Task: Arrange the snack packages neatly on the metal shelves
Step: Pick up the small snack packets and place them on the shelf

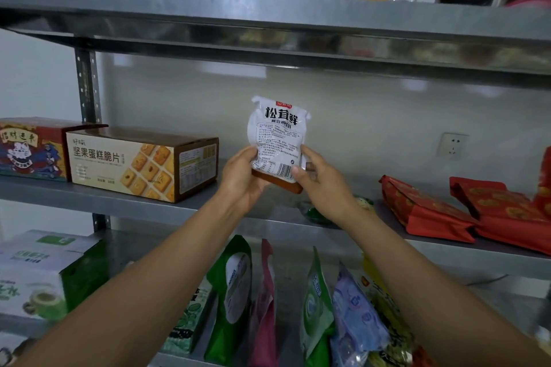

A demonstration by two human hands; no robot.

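松茸鲜 on white pouch (277, 140), 坚果蛋糕脆片 on box (143, 164)

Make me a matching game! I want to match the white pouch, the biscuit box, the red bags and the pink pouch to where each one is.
Things:
1. white pouch
2. biscuit box
3. red bags
4. pink pouch

Places:
A. lying on the middle shelf, right side
B. standing on the lower shelf
C. held up by the left hand and right hand
D. on the middle shelf, left side

Pairs: 1-C, 2-D, 3-A, 4-B
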